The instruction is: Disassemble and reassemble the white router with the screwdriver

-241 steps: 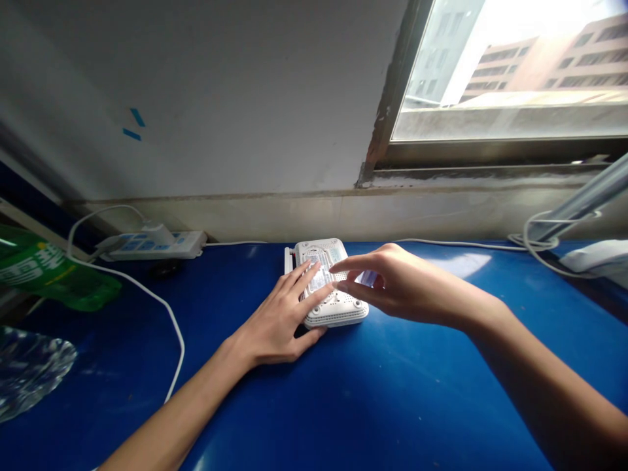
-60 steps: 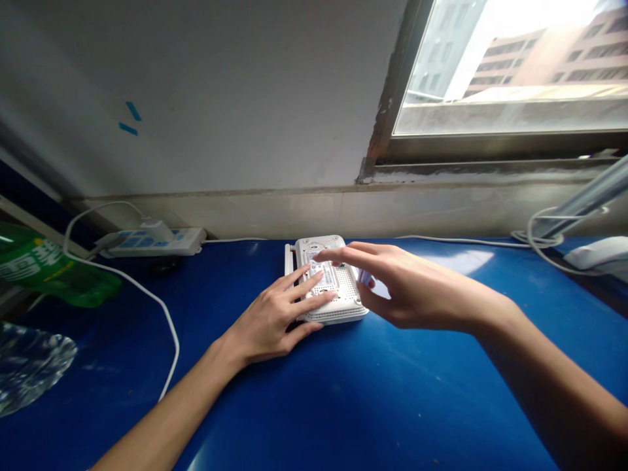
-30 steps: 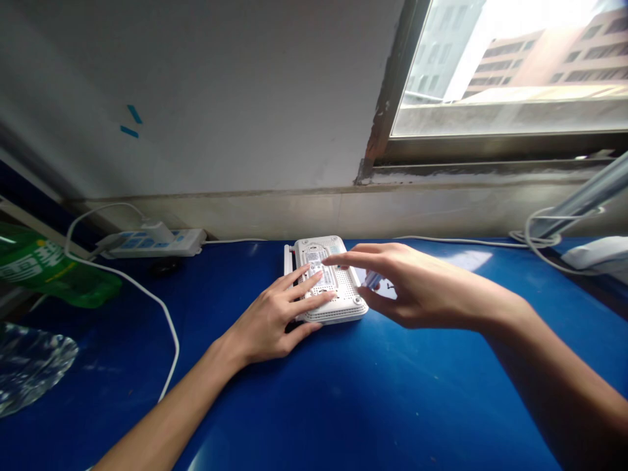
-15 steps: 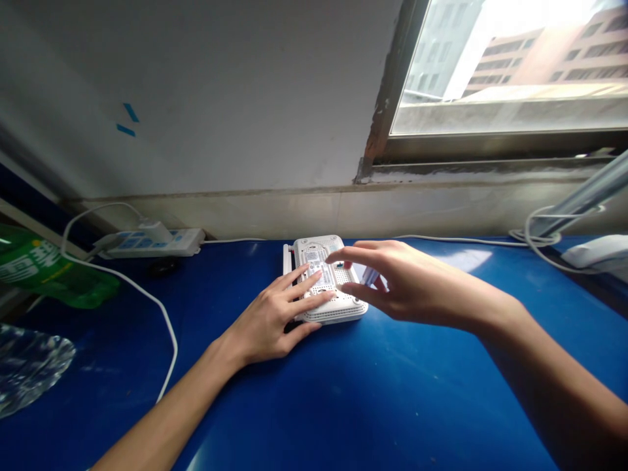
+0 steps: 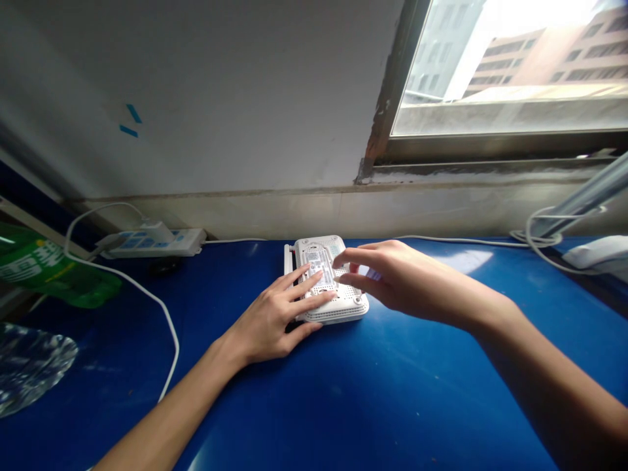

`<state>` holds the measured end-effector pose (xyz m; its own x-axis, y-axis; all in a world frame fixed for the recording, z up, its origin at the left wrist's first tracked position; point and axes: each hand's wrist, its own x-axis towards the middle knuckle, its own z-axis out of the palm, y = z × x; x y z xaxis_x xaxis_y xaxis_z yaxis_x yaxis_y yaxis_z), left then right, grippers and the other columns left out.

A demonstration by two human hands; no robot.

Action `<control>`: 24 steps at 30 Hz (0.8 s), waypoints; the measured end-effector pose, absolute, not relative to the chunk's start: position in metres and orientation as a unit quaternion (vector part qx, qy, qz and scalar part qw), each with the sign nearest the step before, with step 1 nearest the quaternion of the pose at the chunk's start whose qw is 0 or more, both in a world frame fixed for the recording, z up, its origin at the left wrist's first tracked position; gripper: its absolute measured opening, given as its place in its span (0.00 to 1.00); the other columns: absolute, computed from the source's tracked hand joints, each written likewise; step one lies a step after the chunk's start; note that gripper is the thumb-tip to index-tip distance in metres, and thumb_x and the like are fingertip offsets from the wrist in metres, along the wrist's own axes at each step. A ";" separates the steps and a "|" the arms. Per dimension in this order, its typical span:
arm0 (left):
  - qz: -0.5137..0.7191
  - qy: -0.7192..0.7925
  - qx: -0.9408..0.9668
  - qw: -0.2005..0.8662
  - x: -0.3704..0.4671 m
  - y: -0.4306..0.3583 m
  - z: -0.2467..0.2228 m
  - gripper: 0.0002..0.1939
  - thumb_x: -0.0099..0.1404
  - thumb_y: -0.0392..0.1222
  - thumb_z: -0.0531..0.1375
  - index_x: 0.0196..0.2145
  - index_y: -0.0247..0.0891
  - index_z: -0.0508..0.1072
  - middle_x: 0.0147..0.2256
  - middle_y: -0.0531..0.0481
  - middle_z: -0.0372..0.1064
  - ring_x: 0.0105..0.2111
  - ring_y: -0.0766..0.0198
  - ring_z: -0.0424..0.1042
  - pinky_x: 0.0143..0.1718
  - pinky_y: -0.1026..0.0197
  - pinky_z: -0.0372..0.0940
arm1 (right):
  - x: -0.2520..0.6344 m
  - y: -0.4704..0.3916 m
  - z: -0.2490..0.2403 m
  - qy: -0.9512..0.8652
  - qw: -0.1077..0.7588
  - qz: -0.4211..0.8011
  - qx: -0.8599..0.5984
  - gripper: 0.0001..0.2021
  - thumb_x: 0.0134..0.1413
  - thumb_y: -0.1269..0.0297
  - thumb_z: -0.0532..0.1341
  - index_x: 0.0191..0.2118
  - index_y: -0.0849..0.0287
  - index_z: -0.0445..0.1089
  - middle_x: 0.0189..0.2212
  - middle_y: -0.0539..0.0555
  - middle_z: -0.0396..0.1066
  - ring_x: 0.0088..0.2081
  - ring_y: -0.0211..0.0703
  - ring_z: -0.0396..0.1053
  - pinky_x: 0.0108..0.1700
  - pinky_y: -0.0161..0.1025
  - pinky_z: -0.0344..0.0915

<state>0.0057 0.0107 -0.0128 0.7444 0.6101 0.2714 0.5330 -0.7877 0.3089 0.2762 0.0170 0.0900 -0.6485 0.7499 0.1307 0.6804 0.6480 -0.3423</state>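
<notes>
A white router [image 5: 338, 309] lies flat on the blue table, with its vented, labelled underside up and a white antenna [image 5: 288, 259] folded along its left side. My left hand [image 5: 275, 320] rests on the router's left and near part, fingers spread over the label. Over the right half of the router is my right hand [image 5: 392, 271], with thumb and index finger bent close together. Whether those fingertips touch the casing or pinch something small, I cannot tell. Part of a pale, bluish-white thing [image 5: 373, 274] shows behind the right thumb, mostly hidden by the hand.
A power strip [image 5: 189, 242] with a white plug and cable stands at the back left, near a dark object [image 5: 164, 265]. Green [image 5: 73, 281] and clear plastic bottles [image 5: 34, 369] lie at the left. A metal pole [image 5: 583, 193] wrapped in white cable rises at the right.
My right thumb has come up nearer the index finger, narrowing the gap between them. The left hand and the router keep their places.
</notes>
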 end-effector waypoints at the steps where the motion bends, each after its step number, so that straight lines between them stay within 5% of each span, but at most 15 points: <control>1: 0.181 0.308 0.928 0.107 0.006 0.011 -0.013 0.29 0.75 0.46 0.61 0.71 0.52 0.63 0.74 0.49 0.52 0.75 0.43 0.48 0.70 0.35 0.58 | 0.275 0.018 0.088 -0.898 0.133 0.133 -0.398 0.09 0.73 0.62 0.58 0.50 0.54 0.75 0.38 0.53 0.79 0.33 0.42 0.75 0.33 0.36 0.63; 8: 0.178 0.313 0.928 0.098 0.005 0.011 -0.014 0.30 0.75 0.46 0.61 0.71 0.52 0.63 0.74 0.49 0.52 0.75 0.43 0.47 0.70 0.34 0.57 | 0.285 0.013 0.091 -0.920 0.136 0.123 -0.346 0.36 0.63 0.75 0.60 0.73 0.44 0.55 0.59 0.56 0.71 0.41 0.41 0.76 0.38 0.34 0.67; 10: 0.179 0.312 0.928 0.099 0.005 0.011 -0.014 0.30 0.75 0.46 0.61 0.72 0.52 0.62 0.74 0.49 0.52 0.75 0.43 0.47 0.70 0.34 0.57 | 0.285 0.013 0.093 -0.913 0.140 0.123 -0.363 0.34 0.63 0.70 0.63 0.72 0.48 0.57 0.58 0.58 0.73 0.39 0.42 0.76 0.35 0.35 0.66; 13: 0.180 0.307 0.929 0.102 0.005 0.011 -0.013 0.29 0.75 0.45 0.61 0.71 0.52 0.63 0.74 0.49 0.52 0.75 0.44 0.47 0.70 0.35 0.58 | 0.281 0.016 0.090 -0.895 0.146 0.136 -0.398 0.18 0.70 0.59 0.62 0.61 0.52 0.70 0.44 0.56 0.80 0.32 0.42 0.75 0.31 0.35 0.64; 15: 0.182 0.305 0.929 0.103 0.005 0.011 -0.013 0.29 0.75 0.45 0.61 0.71 0.51 0.64 0.74 0.49 0.53 0.75 0.43 0.47 0.70 0.35 0.58 | 0.279 0.019 0.088 -0.891 0.145 0.143 -0.405 0.12 0.73 0.60 0.58 0.56 0.53 0.73 0.37 0.54 0.80 0.31 0.42 0.75 0.31 0.35 0.62; 20: 0.185 0.310 0.927 0.104 0.005 0.010 -0.013 0.30 0.74 0.46 0.63 0.71 0.52 0.63 0.73 0.49 0.53 0.75 0.43 0.48 0.70 0.35 0.58 | 0.281 0.015 0.092 -0.915 0.146 0.135 -0.351 0.31 0.59 0.78 0.60 0.66 0.48 0.64 0.50 0.55 0.77 0.40 0.42 0.76 0.38 0.34 0.65; 24: 0.183 0.308 0.928 0.105 0.005 0.011 -0.013 0.30 0.75 0.46 0.62 0.71 0.53 0.63 0.74 0.49 0.53 0.75 0.43 0.48 0.70 0.35 0.58 | 0.278 0.015 0.092 -0.903 0.143 0.121 -0.387 0.18 0.66 0.67 0.62 0.59 0.52 0.69 0.46 0.55 0.77 0.34 0.41 0.74 0.35 0.35 0.64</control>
<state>0.0051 0.0109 -0.0133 0.7428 0.6103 0.2753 0.5333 -0.7879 0.3080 0.2783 0.0152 0.0919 -0.6592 0.7338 0.1643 0.6643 0.6707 -0.3300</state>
